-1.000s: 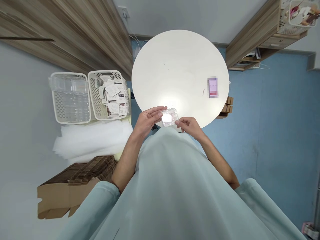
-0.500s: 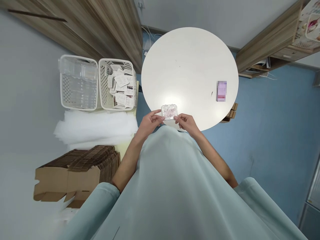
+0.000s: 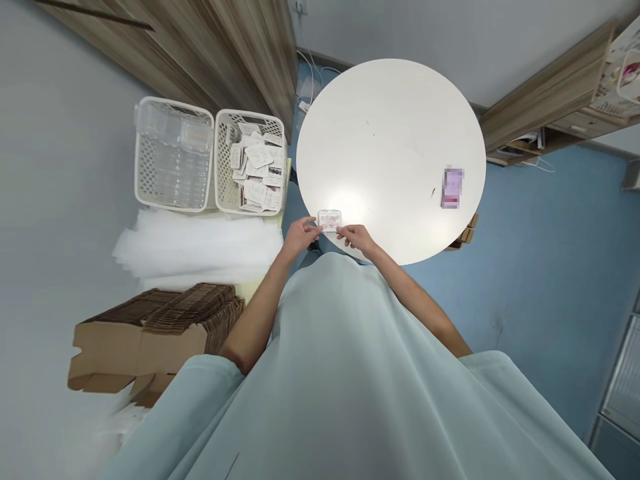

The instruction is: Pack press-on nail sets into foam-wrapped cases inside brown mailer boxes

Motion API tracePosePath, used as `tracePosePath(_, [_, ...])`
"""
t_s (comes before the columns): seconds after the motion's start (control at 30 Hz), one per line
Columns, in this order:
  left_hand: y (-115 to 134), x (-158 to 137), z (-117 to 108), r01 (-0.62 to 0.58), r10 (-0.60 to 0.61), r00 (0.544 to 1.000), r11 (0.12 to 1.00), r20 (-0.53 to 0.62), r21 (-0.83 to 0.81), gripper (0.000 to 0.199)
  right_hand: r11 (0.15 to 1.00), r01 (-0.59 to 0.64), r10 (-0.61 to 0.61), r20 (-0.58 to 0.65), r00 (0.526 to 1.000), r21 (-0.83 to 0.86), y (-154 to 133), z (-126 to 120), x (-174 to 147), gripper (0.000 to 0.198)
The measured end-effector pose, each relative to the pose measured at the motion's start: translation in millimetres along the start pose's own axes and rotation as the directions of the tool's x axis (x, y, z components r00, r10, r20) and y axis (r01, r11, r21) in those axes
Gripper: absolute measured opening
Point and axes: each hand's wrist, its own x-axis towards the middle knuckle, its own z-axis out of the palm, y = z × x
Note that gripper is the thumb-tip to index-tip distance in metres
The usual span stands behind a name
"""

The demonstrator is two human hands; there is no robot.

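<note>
A small clear plastic case (image 3: 330,219) with pinkish contents is held at the near left edge of the round white table (image 3: 395,120). Its lid appears shut. My left hand (image 3: 301,235) grips the case at its left side, with the thumb by the lower left corner and the index finger along the upper left. At the lower right corner, the thumb and fingers of my right hand (image 3: 357,237) pinch it. Whether the case touches the tabletop is hard to tell.
A blurred purple packet (image 3: 453,188) lies at the table's right. To the left stand a basket of clear plastic cases (image 3: 175,157) and a basket of printed cards (image 3: 257,157). White foam sheets (image 3: 200,248) and flattened cardboard boxes (image 3: 150,340) lie nearer me.
The case and both hands have shifted left over the table and farther from the camera, so the case looks smaller. The whole view has turned slightly. Both hands keep hold.
</note>
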Motion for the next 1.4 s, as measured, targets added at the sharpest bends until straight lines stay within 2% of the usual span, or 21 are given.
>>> tracePosePath(0.2, [-31, 49, 10, 0.13, -0.123, 0.991, 0.961, -0.043, 0.242, 0.04, 0.979, -0.197, 0.194, -0.063, 0.979, -0.045, 20, 19, 44, 0.029])
tracePosePath(0.37, [-40, 66, 21, 0.136, -0.141, 0.99, 0.914, -0.016, 0.383, 0.041, 0.96, -0.276, 0.267, -0.129, 0.955, -0.055, 31, 27, 62, 0.028])
tracePosePath(0.5, [-43, 69, 28, 0.152, -0.163, 0.987, 0.92, -0.001, 0.362, 0.047, 0.954, -0.294, 0.285, -0.13, 0.95, -0.052, 35, 28, 64, 0.026])
tracePosePath(0.67, [-49, 65, 29, 0.161, -0.164, 0.986, 0.946, -0.012, 0.28, 0.054, 0.964, -0.258, 0.253, -0.085, 0.964, -0.062, 34, 17, 48, 0.025])
tracePosePath(0.87, [-60, 33, 20, 0.073, -0.06, 0.996, 0.976, -0.069, 0.203, 0.05, 0.99, -0.109, 0.113, 0.034, 0.993, -0.091, 31, -14, 6, 0.022])
tracePosePath(1.03, [-60, -16, 23, 0.058, -0.045, 0.993, 0.991, -0.109, 0.12, 0.052, 0.997, -0.016, 0.023, 0.099, 0.995, -0.077, 28, -39, -29, 0.03])
tracePosePath(1.17, [-55, -60, 32, 0.053, -0.039, 0.982, 0.996, -0.184, 0.071, 0.05, 0.991, 0.042, -0.022, 0.151, 0.988, -0.127, 25, -50, -39, 0.032])
tracePosePath(1.3, [-54, -94, 31, 0.072, -0.053, 0.951, 0.996, -0.304, 0.051, 0.043, 0.969, 0.097, -0.046, 0.221, 0.974, -0.228, 21, -51, -38, 0.033])
tracePosePath(1.4, [-61, -111, 16, 0.118, -0.088, 0.897, 0.992, -0.433, 0.042, 0.038, 0.943, 0.137, -0.046, 0.288, 0.957, -0.303, 15, -46, -36, 0.033])
